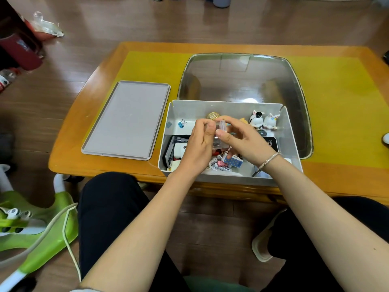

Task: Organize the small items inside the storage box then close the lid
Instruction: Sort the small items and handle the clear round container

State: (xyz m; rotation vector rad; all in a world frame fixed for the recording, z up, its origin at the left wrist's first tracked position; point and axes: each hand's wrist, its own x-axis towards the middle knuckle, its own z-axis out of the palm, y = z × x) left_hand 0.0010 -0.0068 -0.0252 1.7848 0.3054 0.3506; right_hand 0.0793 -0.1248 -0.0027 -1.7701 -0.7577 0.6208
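**Desk:** Where is the storage box?

**Me:** The storage box [228, 106] sits open at the near edge of the counter [101, 165], right of the middle. Its lid [126, 120] lies flat on the counter just beside the box's left wall, apart from it.

**Desk:** And my hands?

**Me:** Both are above the box. My left hand [197, 144] and right hand [245, 142] together pinch a small clear plastic case [221, 133], fingers curled around it from either side.

**Desk:** What's inside?

**Me:** A blue binder clip [182, 123] near the far left corner, a gold ball [213, 116] against the far wall, two rabbit figures [264, 120] in the far right corner. Small clips and packets [223, 165] crowd the near part under my hands. A glass tray [244, 76] lies behind the box.
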